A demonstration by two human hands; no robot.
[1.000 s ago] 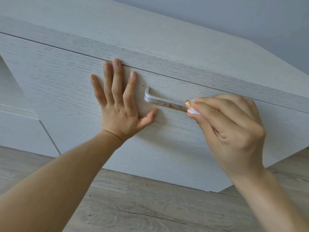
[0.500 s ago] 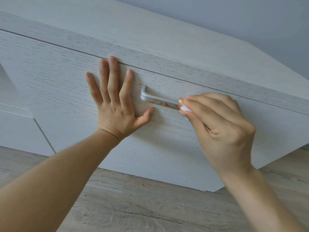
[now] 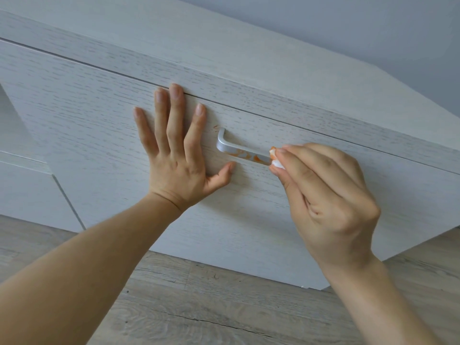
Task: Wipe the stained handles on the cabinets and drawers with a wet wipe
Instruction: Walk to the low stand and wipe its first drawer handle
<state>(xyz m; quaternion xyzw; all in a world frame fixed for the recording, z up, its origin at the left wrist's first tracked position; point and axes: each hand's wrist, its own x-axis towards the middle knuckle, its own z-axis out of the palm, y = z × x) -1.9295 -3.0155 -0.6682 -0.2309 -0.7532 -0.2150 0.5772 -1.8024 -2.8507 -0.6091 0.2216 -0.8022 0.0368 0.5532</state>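
A silver bar handle [image 3: 239,150] smeared with orange stains is fixed to a pale wood-grain drawer front [image 3: 99,115]. My right hand [image 3: 326,195] pinches a small white wet wipe [image 3: 275,159], tinged orange, against the handle's right part and hides that end. My left hand [image 3: 176,155] lies flat with spread fingers on the drawer front, just left of the handle, thumb below its left end. A faint orange smudge [image 3: 215,127] marks the wood by the handle's left post.
The cabinet top [image 3: 224,51] runs above the drawer, with a grey wall [image 3: 373,28] behind. More pale cabinet fronts [image 3: 27,190] stand at the left. Grey wood-plank floor [image 3: 199,307] lies below.
My right hand with the wipe has stayed at about the middle-right of the handle, shifting slightly. My left hand keeps pressing the drawer front in the same spot.
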